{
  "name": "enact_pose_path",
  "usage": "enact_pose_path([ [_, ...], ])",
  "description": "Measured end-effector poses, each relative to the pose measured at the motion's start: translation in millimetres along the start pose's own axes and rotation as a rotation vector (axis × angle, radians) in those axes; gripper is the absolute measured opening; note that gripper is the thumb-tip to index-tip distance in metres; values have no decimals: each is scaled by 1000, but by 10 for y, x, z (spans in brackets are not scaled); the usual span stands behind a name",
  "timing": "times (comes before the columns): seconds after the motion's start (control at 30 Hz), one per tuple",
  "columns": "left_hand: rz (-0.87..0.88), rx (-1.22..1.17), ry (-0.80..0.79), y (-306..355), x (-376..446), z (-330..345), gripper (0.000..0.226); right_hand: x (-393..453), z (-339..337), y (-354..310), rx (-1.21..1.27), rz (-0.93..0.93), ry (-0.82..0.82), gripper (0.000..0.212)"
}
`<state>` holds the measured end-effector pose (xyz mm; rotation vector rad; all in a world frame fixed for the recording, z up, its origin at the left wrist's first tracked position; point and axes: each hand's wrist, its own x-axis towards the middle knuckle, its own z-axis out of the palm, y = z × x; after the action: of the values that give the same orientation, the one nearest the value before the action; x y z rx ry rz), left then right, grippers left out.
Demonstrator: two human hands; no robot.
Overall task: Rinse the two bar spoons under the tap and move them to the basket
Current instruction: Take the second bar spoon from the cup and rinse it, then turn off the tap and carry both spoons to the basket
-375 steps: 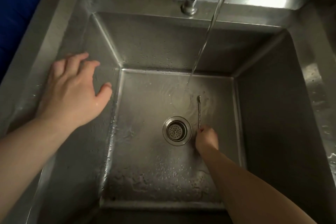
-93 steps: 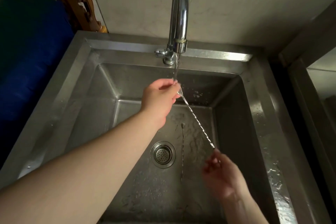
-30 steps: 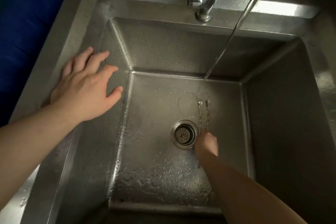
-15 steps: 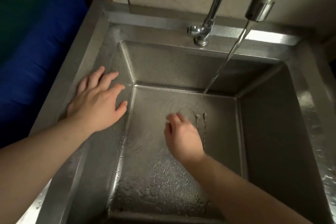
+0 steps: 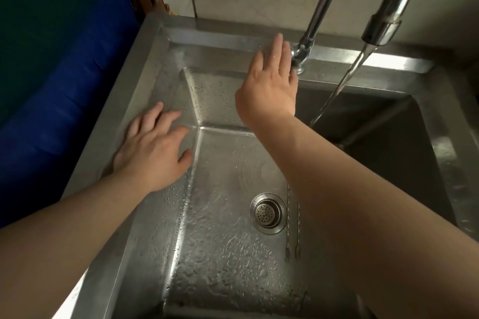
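Note:
Two thin twisted bar spoons lie side by side on the sink floor just right of the drain: one [image 5: 287, 228] nearer the drain, the other [image 5: 298, 233] beside it. Their fork-like ends point toward me; their far ends are hidden under my right forearm. My right hand [image 5: 269, 85] is raised, fingers spread and empty, with its fingertips at the base of the tap [image 5: 302, 54]. My left hand [image 5: 153, 147] rests flat and open on the sink's left rim. Water [image 5: 337, 93] runs from the spout.
The steel sink [image 5: 160, 80] is wet, with a round drain strainer [image 5: 267, 212] near the middle of its floor. The curved spout [image 5: 383, 26] hangs over the right half. A blue surface [image 5: 64, 85] lies left of the sink. No basket is in view.
My right hand has lifted off the sink floor, away from the spoons, and reached up to the tap's base. The spoons stay lying in the sink. My left hand has stayed on the rim.

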<state>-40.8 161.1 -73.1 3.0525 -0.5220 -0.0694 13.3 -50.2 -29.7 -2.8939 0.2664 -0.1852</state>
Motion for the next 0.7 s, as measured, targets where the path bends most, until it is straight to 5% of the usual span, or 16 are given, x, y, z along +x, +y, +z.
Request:
enact_pose_path([
  [0.7, 2, 38, -5, 9, 8, 4, 43, -101, 188, 133, 36, -51, -9, 43],
])
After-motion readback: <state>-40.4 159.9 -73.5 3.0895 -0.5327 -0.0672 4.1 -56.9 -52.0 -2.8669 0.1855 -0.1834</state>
